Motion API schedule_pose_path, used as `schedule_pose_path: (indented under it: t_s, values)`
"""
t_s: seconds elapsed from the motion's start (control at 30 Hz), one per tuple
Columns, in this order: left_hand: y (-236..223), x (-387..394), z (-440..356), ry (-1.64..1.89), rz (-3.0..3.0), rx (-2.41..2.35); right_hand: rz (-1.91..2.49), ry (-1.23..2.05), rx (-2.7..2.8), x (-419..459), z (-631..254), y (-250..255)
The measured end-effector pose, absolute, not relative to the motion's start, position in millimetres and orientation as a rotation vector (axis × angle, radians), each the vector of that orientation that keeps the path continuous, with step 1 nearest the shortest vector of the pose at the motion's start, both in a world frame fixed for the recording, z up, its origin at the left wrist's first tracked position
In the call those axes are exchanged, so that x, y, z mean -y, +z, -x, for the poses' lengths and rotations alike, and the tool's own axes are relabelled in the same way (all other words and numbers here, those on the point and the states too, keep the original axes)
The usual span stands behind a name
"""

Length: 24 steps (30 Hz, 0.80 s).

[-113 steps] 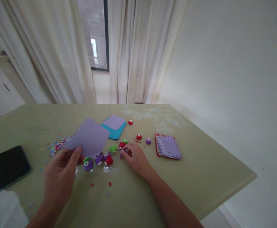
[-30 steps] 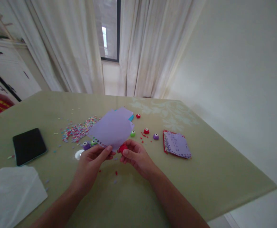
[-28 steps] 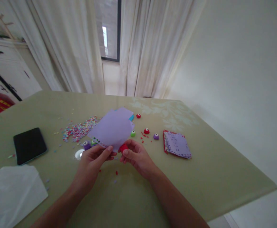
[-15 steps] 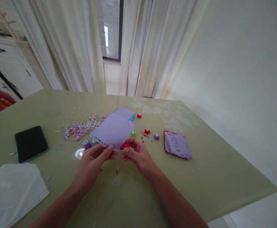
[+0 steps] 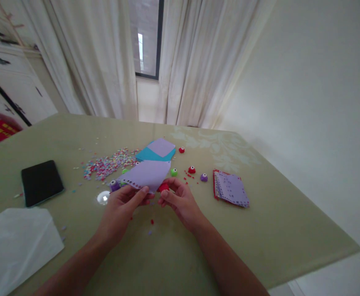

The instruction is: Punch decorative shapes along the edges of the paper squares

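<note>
My left hand (image 5: 123, 205) pinches the near edge of a lilac paper square (image 5: 147, 174) whose left edge carries a row of punched holes. My right hand (image 5: 178, 200) is closed on a small red paper punch (image 5: 163, 187) set against the sheet's near right edge. Both hands hover just above the green table (image 5: 167, 246). Loose punches lie close by: a purple one (image 5: 114, 186) under the sheet's left corner, a green one (image 5: 174, 172), a red one (image 5: 192, 169) and another purple one (image 5: 203, 177).
A pile of coloured paper bits (image 5: 109, 163) lies at the left. A teal and lilac paper stack (image 5: 155, 150) sits behind, a punched stack (image 5: 230, 188) at the right. A black phone (image 5: 41, 182) and white cloth (image 5: 13, 242) lie at the left.
My right hand picked the red punch off the table and brought it to the sheet's edge. Over the last second the sheet has tilted flatter, uncovering the teal stack behind.
</note>
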<state>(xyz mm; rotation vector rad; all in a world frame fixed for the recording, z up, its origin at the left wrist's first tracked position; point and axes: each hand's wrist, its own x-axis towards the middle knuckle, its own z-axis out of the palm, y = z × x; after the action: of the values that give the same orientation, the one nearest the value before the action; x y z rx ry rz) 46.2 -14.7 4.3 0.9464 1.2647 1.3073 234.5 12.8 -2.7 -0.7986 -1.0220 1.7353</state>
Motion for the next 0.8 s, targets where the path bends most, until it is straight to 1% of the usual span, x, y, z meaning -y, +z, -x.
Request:
schedule_pose_path:
  t_s: [0.3,0.5,0.8]
  values:
    - [10.4,17.0,-49.6,1.299,-0.955,-1.252,0.819,1.694,1.108,-11.7,-234.8,-3.2]
    - [8.7,15.0,-49.9,1.233,-1.125,-1.287,0.886,1.703,1.195,-10.7,-235.1,-2.4]
    - [3.1,11.6,-50.4,1.224,-1.174,-1.314,0.954,1.813,1.028,-11.6,-233.1,-8.2]
